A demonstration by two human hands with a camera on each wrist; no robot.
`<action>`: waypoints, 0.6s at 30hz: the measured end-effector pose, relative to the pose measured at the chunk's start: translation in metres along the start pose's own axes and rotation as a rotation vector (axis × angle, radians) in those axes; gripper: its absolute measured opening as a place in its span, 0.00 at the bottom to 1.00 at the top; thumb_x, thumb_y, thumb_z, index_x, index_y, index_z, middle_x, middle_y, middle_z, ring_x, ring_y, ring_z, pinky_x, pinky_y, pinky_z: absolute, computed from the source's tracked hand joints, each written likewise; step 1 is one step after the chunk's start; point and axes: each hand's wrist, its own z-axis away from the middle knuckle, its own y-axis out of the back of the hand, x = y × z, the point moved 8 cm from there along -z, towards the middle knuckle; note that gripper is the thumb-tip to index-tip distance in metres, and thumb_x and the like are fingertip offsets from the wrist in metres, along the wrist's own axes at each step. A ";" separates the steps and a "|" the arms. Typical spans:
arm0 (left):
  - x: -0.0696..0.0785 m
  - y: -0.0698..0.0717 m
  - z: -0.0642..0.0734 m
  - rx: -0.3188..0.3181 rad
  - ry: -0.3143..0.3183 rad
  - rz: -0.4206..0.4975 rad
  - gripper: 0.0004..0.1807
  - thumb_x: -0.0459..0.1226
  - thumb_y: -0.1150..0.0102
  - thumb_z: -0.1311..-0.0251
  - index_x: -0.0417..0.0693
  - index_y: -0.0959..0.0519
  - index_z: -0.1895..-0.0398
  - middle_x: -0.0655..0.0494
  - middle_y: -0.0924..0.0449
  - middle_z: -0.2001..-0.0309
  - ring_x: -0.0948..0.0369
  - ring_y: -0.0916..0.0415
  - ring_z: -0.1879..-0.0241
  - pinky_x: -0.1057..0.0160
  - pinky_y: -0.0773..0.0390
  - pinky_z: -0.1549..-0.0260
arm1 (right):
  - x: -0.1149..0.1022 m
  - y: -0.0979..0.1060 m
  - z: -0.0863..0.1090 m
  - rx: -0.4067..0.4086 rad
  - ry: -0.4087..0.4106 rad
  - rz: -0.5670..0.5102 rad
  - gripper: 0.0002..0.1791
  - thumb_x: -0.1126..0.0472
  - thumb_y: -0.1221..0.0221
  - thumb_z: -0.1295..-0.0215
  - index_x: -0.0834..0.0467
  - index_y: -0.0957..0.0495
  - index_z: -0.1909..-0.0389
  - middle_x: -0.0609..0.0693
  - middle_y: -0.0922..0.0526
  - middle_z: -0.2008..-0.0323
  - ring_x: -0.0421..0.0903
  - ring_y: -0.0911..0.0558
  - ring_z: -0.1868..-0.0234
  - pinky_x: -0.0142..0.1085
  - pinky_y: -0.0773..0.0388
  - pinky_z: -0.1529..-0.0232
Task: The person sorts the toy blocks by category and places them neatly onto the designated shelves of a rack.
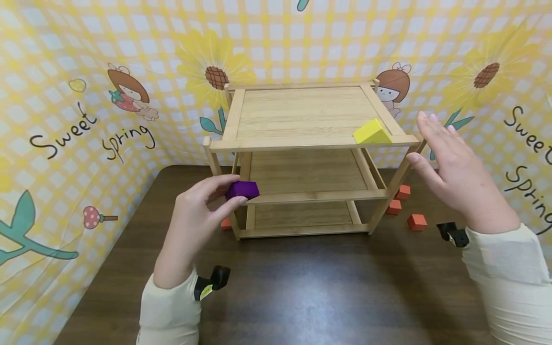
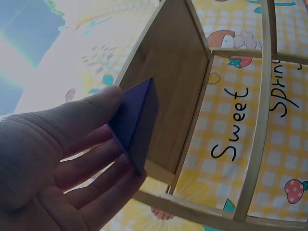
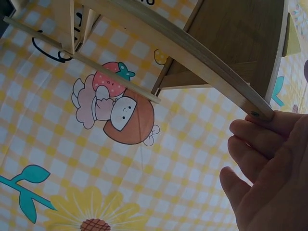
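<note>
My left hand pinches a purple triangular block between thumb and fingers. It holds the block before the left front of a three-tier wooden shelf, near the middle tier's edge. The left wrist view shows the triangular face of the same block. A yellow block with a sloped side lies on the top tier, at the right front corner. Beside that corner my right hand is spread with its fingers extended. In the right wrist view its fingers are at the shelf post's end; contact is hard to tell.
Several orange-red cubes lie on the dark brown tabletop right of the shelf. Another orange-red block is partly hidden behind the left front leg. Yellow checked cloth hangs behind and at both sides.
</note>
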 end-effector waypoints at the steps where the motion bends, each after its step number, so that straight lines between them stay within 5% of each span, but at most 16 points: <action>1: 0.002 0.000 -0.001 0.003 -0.007 0.003 0.19 0.29 0.24 0.49 0.37 0.14 0.51 0.45 0.13 0.55 0.52 0.14 0.55 0.62 0.16 0.57 | 0.000 0.000 0.000 0.000 -0.001 -0.002 0.37 0.46 0.55 0.19 0.58 0.52 0.19 0.58 0.49 0.21 0.53 0.52 0.20 0.45 0.62 0.21; 9: 0.014 -0.008 -0.013 0.006 -0.032 0.035 0.20 0.31 0.23 0.48 0.40 0.14 0.50 0.48 0.12 0.57 0.56 0.15 0.58 0.80 0.24 0.60 | 0.000 0.001 0.000 0.004 0.003 -0.003 0.37 0.46 0.54 0.19 0.58 0.51 0.19 0.58 0.48 0.21 0.53 0.51 0.20 0.44 0.62 0.21; 18: 0.037 -0.016 -0.030 -0.013 -0.152 0.024 0.21 0.35 0.24 0.47 0.39 0.14 0.49 0.49 0.12 0.56 0.59 0.17 0.61 0.62 0.20 0.63 | -0.002 0.000 -0.001 -0.007 0.003 -0.002 0.37 0.46 0.54 0.19 0.59 0.51 0.19 0.59 0.48 0.21 0.54 0.51 0.20 0.44 0.62 0.21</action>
